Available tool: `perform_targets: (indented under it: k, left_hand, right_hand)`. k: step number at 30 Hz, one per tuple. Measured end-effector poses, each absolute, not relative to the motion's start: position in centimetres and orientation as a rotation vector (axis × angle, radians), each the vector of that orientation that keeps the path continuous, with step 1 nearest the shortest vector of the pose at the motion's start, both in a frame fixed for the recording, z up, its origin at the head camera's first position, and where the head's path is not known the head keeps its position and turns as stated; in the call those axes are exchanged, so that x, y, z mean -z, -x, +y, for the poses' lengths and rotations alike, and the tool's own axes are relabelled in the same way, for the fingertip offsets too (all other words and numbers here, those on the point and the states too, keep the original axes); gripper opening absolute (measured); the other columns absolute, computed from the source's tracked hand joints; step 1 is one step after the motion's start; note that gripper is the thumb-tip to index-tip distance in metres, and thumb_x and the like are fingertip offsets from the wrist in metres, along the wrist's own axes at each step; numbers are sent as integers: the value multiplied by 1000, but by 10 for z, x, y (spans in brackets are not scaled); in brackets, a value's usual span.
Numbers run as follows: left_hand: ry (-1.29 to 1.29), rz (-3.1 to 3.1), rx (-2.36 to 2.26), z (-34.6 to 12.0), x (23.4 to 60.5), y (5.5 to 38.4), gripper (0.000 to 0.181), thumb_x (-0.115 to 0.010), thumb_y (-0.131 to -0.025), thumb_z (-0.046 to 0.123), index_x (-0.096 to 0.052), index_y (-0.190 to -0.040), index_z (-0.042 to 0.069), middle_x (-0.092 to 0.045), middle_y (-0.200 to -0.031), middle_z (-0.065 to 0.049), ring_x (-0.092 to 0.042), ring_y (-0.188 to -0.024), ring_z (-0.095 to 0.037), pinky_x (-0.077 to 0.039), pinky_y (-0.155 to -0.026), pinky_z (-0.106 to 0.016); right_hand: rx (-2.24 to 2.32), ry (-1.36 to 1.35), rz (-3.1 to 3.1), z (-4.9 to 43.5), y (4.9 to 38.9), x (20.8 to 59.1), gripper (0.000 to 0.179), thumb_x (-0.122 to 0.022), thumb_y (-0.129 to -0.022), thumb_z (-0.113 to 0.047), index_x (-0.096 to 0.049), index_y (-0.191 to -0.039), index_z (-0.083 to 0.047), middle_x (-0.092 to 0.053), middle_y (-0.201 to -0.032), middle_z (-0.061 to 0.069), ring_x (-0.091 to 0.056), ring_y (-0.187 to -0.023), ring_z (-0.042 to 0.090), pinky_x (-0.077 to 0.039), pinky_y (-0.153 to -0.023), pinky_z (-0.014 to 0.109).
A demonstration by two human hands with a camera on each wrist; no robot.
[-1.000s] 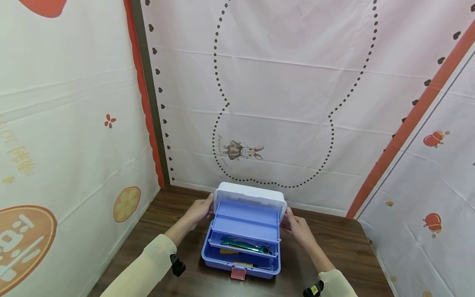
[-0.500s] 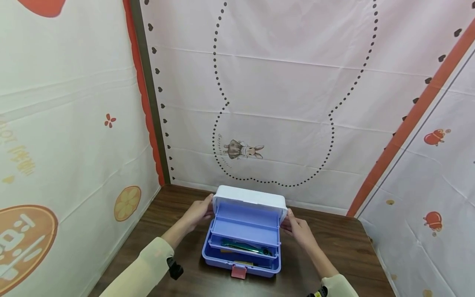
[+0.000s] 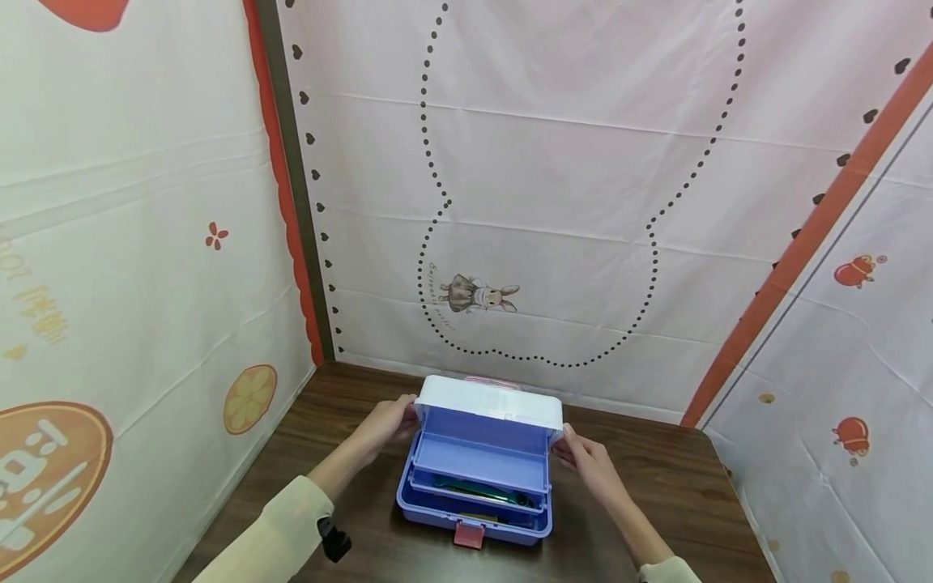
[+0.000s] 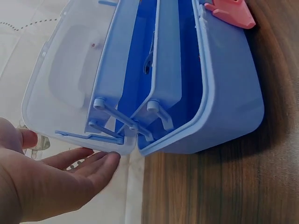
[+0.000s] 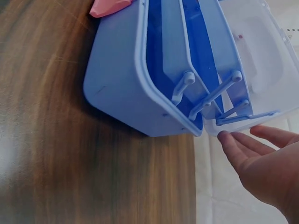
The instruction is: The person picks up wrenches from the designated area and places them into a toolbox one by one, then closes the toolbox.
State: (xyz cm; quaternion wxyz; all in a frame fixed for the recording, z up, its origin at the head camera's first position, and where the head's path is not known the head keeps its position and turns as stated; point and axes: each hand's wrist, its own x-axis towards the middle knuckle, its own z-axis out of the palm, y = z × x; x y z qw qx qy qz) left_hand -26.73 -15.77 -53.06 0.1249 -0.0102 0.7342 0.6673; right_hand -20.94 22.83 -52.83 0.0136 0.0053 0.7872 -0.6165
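A blue toolbox (image 3: 474, 528) stands on the wooden table, its translucent white lid (image 3: 490, 399) tilted partway over two stepped trays. My left hand (image 3: 386, 425) touches the lid's left side; the left wrist view shows its fingers (image 4: 96, 165) extended along the lid's edge near the hinge. On the opposite side my right hand (image 3: 589, 461) presses the lid with extended fingers (image 5: 233, 147). Within the lower tray lies a green tool (image 3: 481, 490), partly shaded, and something yellow (image 3: 479, 517) shows in the bottom compartment. A red latch (image 3: 469, 534) hangs down at the front.
Dark wooden table (image 3: 306, 502) surrounds the box. Printed fabric walls rise behind (image 3: 539, 202), at left (image 3: 146, 283) and at right (image 3: 860, 389). Jointed blue link arms (image 4: 114, 114) join the trays to the box at its sides.
The lid has swung forward and down between both hands, so its top and red handle now show and the trays are more covered. The box base has stayed put.
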Motion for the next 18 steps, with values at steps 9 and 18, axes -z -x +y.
perform_targets:
  k: [9,18]
  left_hand:
    - [34,2376,-1773,-154,534,250,46,-42,-110,31,-76,-115,1,-73,-110,-13,-67,-107,-33,-56,-95,-49]
    - [-37,2466,-1771,-151,548,230,47,-46,-114,31,-66,-140,-3,-68,-138,-18,-58,-134,-40,-44,-114,-62]
  right_hand:
    - [1985,11,2431,231,196,543,56,-54,-113,-31,-57,-139,19,-62,-139,33,-60,-131,46,-49,-109,52]
    - [1760,37,2698,230,182,553,49,-59,-110,-30,-65,-136,11,-73,-127,18,-67,-121,26,-53,-103,33]
